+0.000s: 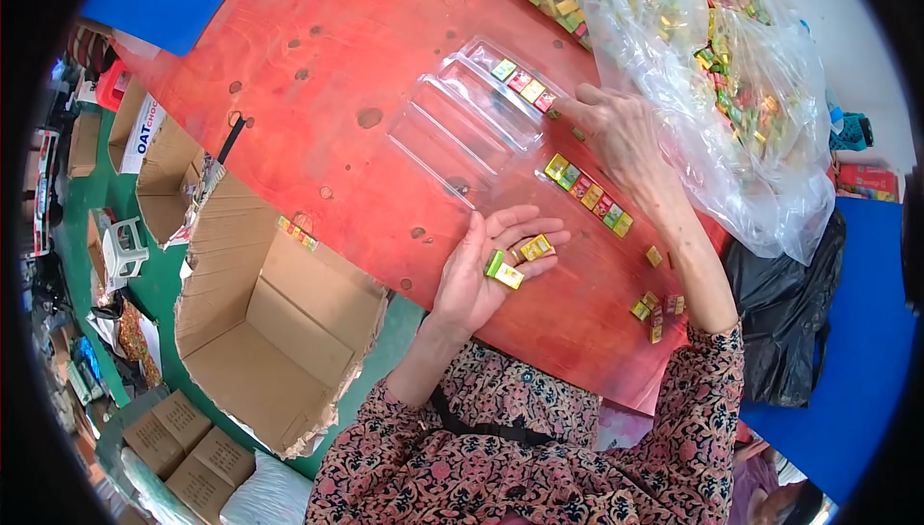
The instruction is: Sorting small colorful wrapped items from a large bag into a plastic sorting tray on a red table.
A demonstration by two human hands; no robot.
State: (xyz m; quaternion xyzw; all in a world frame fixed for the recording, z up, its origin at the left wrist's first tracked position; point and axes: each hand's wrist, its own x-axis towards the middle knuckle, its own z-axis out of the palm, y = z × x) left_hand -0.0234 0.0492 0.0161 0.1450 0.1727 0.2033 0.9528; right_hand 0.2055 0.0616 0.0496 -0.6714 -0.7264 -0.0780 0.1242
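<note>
My left hand (472,275) is palm up with its fingers partly spread. A yellow small box (535,248) and a green-and-yellow small box (504,271) rest on its fingers and palm. Bent over the right end of a clear plastic tray (433,154), my right hand (621,135) has its fingertips at a short row of coloured small boxes (520,80) in the far channel. A green small box (578,134) shows beneath its fingers, partly hidden. Nearer me lies a longer row of small boxes (589,195) in green, red and yellow, beside the tray.
Several loose small boxes (656,313) lie near the right table edge. A large clear bag (664,5) full of them fills the far right. An open cardboard carton (279,332) stands by the left edge of the red table (337,82). A black bag (784,304) hangs right.
</note>
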